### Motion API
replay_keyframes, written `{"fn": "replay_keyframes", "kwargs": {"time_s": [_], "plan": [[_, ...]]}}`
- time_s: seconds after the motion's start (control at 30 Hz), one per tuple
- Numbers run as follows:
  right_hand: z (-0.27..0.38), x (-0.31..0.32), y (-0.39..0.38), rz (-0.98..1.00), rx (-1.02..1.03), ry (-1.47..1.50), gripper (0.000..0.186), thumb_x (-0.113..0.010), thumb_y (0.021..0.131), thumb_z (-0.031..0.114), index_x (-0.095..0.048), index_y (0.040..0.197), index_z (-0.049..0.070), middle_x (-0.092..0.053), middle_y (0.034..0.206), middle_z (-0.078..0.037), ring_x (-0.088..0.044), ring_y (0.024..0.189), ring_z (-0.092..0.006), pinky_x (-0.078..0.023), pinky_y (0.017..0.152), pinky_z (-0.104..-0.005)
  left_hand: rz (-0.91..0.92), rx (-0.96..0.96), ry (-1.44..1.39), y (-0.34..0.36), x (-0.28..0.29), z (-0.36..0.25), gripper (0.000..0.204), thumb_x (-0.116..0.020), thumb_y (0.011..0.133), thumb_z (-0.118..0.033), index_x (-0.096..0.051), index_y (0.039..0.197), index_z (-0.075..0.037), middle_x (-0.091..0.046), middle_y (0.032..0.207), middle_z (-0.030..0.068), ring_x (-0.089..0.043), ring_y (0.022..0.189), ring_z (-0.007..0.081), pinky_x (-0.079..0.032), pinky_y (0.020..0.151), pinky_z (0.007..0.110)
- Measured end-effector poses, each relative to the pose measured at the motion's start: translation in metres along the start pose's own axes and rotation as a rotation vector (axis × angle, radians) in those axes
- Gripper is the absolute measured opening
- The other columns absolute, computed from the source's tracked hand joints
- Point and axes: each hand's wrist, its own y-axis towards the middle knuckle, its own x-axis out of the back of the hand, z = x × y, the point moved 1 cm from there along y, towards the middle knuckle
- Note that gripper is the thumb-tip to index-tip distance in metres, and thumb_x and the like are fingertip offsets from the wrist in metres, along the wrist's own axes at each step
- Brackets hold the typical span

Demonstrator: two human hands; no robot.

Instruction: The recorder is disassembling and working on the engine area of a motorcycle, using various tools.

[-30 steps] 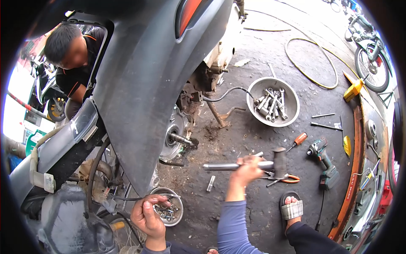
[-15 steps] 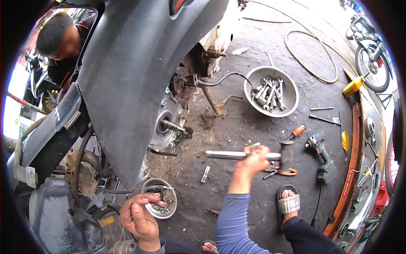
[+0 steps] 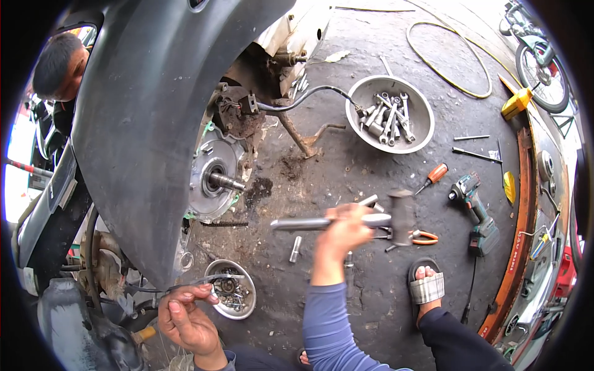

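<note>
My right hand (image 3: 346, 232) is wrapped round the metal handle of a hammer (image 3: 402, 217), its dark, thick head pointing right and the handle end reaching left. Below the dark body panel (image 3: 142, 123) of a motorcycle, my left hand (image 3: 189, 318) is raised palm up. Its fingers are loosely bent and apart, just under a thin dark cable (image 3: 185, 287) with a pale end; whether they touch it I cannot tell. Beside them stands a small metal bowl (image 3: 250, 303) of bolts and small parts. Further up, a bare shaft (image 3: 226, 181) sticks out of the motorcycle's opened engine case (image 3: 207, 201).
A large metal bowl (image 3: 424, 117) holds several wrenches. On the floor lie a screwdriver (image 3: 437, 174), a cordless drill (image 3: 476, 216), orange-handled pliers (image 3: 426, 238) and a socket (image 3: 296, 249). A hose (image 3: 451, 89) coils behind. Another person (image 3: 59, 68) is beyond the panel at left.
My right hand has moved left with the hammer. My left hand has shifted slightly left and down. The view has shifted, and the other person's head sits further left.
</note>
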Motion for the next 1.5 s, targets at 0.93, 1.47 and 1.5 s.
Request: {"fn": "replay_keyframes", "kwargs": {"time_s": [0.93,1.47,1.5], "plan": [[0.056,-0.007,-0.010,-0.138,0.093,0.200,0.023,-0.049,0.094,0.010,-0.042,0.072,0.012,-0.039,0.058,0.005,-0.036,0.045,-0.0058,-0.032,0.041,-0.0236,-0.075,0.003,0.046,0.002,0.014,0.000,0.030,-0.043,0.100,-0.024,-0.050,0.086,0.002,-0.060,0.076,0.0193,-0.061,0.061,0.0260,-0.054,0.059,0.034],[0.001,0.004,-0.020,0.004,0.013,-0.070,0.014,-0.051,0.088,0.002,-0.046,0.075,0.006,-0.049,0.055,-0.002,-0.049,0.047,-0.0102,-0.041,0.042,-0.0277,-0.073,0.043,0.035,-0.002,0.010,-0.001,0.031,-0.043,0.100,-0.023,-0.052,0.085,0.003,-0.062,0.076,0.0197,-0.062,0.064,0.0264,-0.056,0.060,0.037],[-0.017,-0.009,-0.036,0.104,0.025,-0.289,0.009,-0.055,0.086,0.004,-0.050,0.078,0.003,-0.052,0.055,-0.005,-0.051,0.047,-0.0127,-0.044,0.043,-0.0300,-0.070,0.041,0.024,-0.003,0.003,0.001,0.031,-0.043,0.100,-0.023,-0.052,0.085,0.003,-0.062,0.076,0.0197,-0.062,0.064,0.0264,-0.056,0.060,0.037]]}}
